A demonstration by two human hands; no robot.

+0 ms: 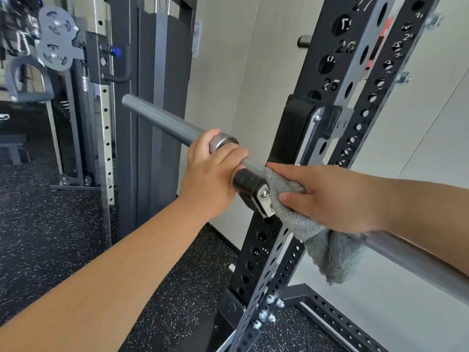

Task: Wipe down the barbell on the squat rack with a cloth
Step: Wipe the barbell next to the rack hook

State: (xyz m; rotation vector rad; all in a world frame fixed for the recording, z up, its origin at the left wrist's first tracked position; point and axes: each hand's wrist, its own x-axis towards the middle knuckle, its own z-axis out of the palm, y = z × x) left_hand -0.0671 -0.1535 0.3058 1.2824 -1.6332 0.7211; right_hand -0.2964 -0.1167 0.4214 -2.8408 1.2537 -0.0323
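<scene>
A steel barbell (162, 120) rests in the black J-hook (250, 185) of the squat rack (337, 62), its grey sleeve pointing up and left and its knurled shaft running off to the lower right. My left hand (213, 174) grips the bar at the shiny collar where the sleeve meets the shaft. My right hand (327, 199) presses a grey towel cloth (327, 252) around the shaft just right of the J-hook. The cloth's loose end hangs below the bar.
The rack's perforated black upright (264, 252) stands directly behind the bar, bolted to a base frame (330, 316) on speckled rubber flooring (45, 224). A cable machine with a pulley (55, 36) and a hanging handle (28, 80) stands at left. A pale wall (241, 72) is behind.
</scene>
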